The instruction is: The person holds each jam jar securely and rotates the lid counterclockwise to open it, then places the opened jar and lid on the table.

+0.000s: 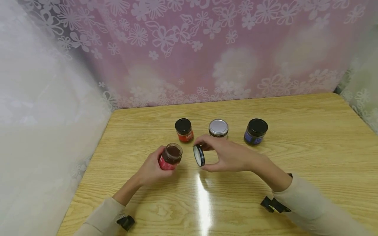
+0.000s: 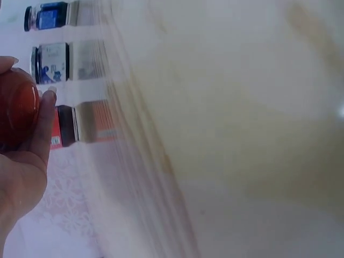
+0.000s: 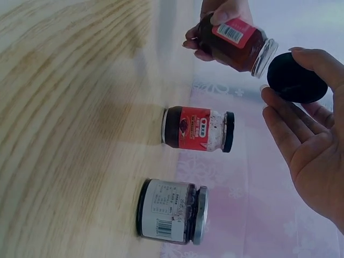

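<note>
My left hand [image 1: 152,168] grips an open glass jar [image 1: 169,158] with a pink-red label and dark brown contents, its mouth facing up. In the left wrist view the jar's glossy base [image 2: 21,107] shows above the table. Between the thumb and fingers of my right hand [image 1: 228,154] is a black jar lid [image 1: 199,155], held on edge with its pale inside turned toward the jar. The right wrist view shows the lid's black top [image 3: 296,78] close by the bare glass rim [image 3: 265,58], apart from it in the head view.
Three closed jars stand in a row behind my hands: a red-labelled jar [image 1: 184,130] with a black lid, a silver-lidded jar [image 1: 218,127] partly behind my right hand, and a blue-labelled jar [image 1: 256,131]. The wooden table [image 1: 147,206] meets a pink floral curtain [image 1: 183,65] at the back.
</note>
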A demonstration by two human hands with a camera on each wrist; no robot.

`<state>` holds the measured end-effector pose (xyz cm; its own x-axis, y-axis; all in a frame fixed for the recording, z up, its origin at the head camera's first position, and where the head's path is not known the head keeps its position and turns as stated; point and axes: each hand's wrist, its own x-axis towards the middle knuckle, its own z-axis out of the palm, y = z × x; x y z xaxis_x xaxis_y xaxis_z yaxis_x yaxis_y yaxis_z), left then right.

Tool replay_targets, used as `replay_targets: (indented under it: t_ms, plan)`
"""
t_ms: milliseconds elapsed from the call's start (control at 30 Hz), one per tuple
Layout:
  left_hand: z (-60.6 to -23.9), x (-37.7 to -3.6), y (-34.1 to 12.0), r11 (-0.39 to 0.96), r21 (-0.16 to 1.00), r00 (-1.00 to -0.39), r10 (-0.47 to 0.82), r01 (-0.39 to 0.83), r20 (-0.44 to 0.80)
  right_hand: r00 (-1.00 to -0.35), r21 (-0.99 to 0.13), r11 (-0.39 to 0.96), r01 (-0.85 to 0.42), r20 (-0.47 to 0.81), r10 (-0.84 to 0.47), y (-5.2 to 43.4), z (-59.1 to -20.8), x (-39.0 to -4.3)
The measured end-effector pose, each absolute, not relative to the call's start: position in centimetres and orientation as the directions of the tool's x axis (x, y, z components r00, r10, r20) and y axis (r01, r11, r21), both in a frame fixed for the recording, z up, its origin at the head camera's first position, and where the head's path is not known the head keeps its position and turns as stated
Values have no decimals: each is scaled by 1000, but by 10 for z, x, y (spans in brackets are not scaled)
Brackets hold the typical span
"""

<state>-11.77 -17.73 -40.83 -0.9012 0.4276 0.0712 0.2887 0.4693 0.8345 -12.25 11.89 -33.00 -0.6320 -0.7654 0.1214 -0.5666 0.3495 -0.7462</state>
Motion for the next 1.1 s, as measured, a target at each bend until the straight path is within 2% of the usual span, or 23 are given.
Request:
replay_targets:
  t_ms: [433, 767, 1100]
  plan:
    - [-418, -142, -189, 516, 831, -943, 332, 209, 31, -613, -690, 369, -623, 137, -778, 109, -341, -126]
    - [-425, -163, -193, 546, 821, -966, 257, 166, 24, -618, -699, 408, -587, 63, -783, 106, -348, -127]
    - [-423, -176, -197, 569, 811, -979, 204, 136, 21, -615, -710, 405, -576, 50, -787, 104, -352, -128]
